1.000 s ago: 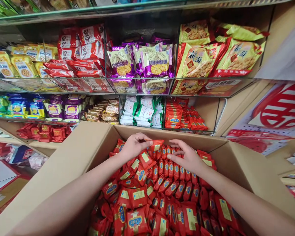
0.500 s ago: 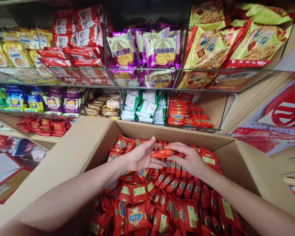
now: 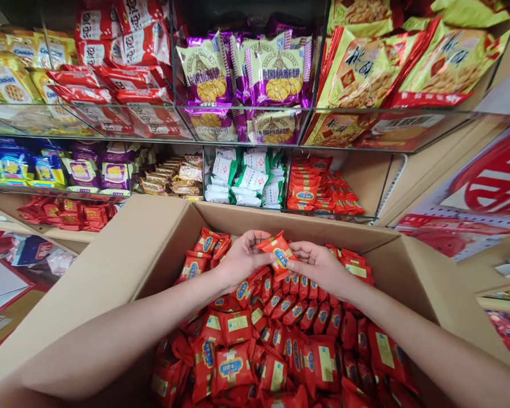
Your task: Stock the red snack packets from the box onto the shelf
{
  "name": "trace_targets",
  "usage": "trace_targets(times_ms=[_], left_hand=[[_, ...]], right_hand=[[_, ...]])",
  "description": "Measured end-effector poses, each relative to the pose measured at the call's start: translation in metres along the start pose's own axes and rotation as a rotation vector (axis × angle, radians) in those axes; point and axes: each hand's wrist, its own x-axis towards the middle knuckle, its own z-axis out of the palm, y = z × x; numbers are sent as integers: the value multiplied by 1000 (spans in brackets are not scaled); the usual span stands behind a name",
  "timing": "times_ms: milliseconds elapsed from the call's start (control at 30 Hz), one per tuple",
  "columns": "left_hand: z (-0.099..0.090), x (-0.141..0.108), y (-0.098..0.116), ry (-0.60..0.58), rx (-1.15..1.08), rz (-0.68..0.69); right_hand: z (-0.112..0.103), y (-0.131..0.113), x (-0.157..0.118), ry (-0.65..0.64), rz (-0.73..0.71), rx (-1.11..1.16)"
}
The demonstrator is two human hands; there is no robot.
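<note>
A small red snack packet [image 3: 277, 251] with a blue and gold label is held up over an open cardboard box [image 3: 161, 249]. My left hand [image 3: 245, 258] grips its left side, thumb on the front. From the right, my right hand [image 3: 317, 265] pinches the same packet near its lower corner. Below both hands the box holds many more red packets [image 3: 233, 368], some in upright rows and some lying flat with their pale yellow backs showing. My fingers behind the packet are partly hidden.
Behind the box, a glass-fronted shelf holds similar red packets [image 3: 304, 190], white and green packets [image 3: 251, 180] and brown-wrapped snacks [image 3: 174, 175]. Higher up are purple biscuit bags [image 3: 276, 73] and yellow bags [image 3: 361, 68]. A red and white sign [image 3: 497, 175] stands at right.
My left hand has closed from an open palm onto the packet, which has turned from edge-on to show its labelled face. The view has shifted slightly.
</note>
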Motion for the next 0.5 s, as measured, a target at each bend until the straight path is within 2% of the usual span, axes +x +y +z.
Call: trace_targets(times_ms=[67, 133, 200, 300, 333, 400, 500], left_hand=[[0, -2, 1, 2, 59, 13], [-2, -2, 4, -19, 103, -7], [-5, 0, 6, -59, 131, -43], [-9, 3, 7, -65, 156, -91], [-10, 3, 6, -61, 165, -122], [-10, 3, 4, -79, 188, -194], [-10, 2, 2, -154, 226, -248]], right_hand=[[0, -1, 0, 45, -68, -111], [-7, -9, 0, 150, -148, -240], [-24, -23, 4, 332, -241, -393], [-62, -50, 22, 673, -338, -762], [-77, -57, 33, 749, -309, -905], [-104, -69, 59, 830, -147, -1114], [-134, -79, 104, 811, 105, -1238]])
